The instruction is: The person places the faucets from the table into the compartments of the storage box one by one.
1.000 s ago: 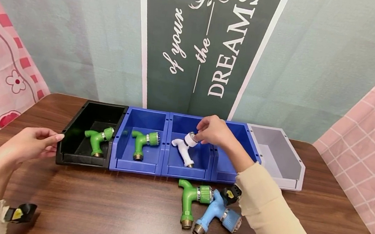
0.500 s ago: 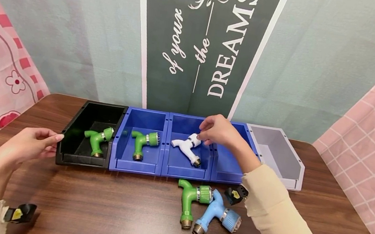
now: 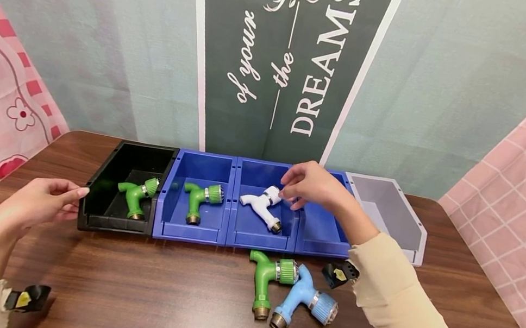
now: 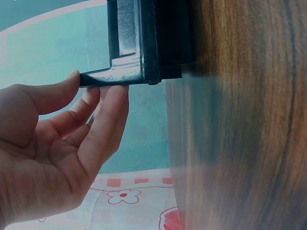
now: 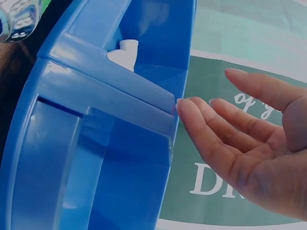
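My left hand (image 3: 43,205) pinches the left side wall of the black bin (image 3: 116,225); in the left wrist view the thumb lies on one face of the wall (image 4: 112,75) and the fingertips on the other. A white tap (image 3: 258,204) with a brass threaded end lies in the second blue bin (image 3: 260,242) from the left. Just above its handle hovers my right hand (image 3: 316,186), fingers loosely bent, nothing between thumb and fingertips. In the right wrist view that hand (image 5: 254,139) is beside the blue bins, and part of the white tap (image 5: 125,55) shows behind a divider.
Green taps lie in the black bin and in the first blue bin (image 3: 190,233). A third blue bin (image 3: 317,247) and a grey bin (image 3: 401,256) complete the row. In front, a green tap (image 3: 263,287) and a light blue tap (image 3: 298,299) lie on the wooden table (image 3: 153,293).
The right hand has let go of the white tap and drawn slightly to the right. The tap's threaded end has swung right as it settled in the bin. The left hand has stayed put.
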Demonstrator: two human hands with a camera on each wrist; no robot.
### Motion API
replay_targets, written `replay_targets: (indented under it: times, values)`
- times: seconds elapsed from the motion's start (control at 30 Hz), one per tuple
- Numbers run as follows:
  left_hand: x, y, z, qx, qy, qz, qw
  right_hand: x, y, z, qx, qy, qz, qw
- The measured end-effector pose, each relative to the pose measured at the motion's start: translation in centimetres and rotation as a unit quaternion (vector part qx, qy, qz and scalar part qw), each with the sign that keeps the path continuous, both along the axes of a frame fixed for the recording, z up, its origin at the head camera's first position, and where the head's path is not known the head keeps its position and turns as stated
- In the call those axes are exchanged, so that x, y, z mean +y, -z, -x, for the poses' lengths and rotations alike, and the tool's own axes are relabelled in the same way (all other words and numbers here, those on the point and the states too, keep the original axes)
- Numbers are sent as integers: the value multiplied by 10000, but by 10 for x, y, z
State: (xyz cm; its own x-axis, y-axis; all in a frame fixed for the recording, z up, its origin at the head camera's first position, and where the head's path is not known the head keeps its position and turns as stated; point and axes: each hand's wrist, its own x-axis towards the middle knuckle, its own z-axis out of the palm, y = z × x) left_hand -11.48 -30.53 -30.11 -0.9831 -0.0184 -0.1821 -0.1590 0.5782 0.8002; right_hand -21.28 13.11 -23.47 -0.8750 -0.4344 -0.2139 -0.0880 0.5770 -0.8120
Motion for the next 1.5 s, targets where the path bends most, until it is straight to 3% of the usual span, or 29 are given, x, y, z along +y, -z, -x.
replay_targets:
  times: [0.33, 0.63, 0.9, 1.5]
  values:
    - [-9, 9, 5, 61, 20, -124, 9999, 13, -5, -7, -29, -241, 110, 9996]
    - [-2, 2, 2, 52, 23, 18, 10000, 31, -7, -16, -76, -385, 172, 9991]
    - [-3, 2, 2, 65, 44, 50, 10000, 49, -2, -25, -66, -463, -32, 9989]
    - [1, -2, -1, 52, 38, 149, 9999, 79, 19, -48, -302, -838, 82, 9960]
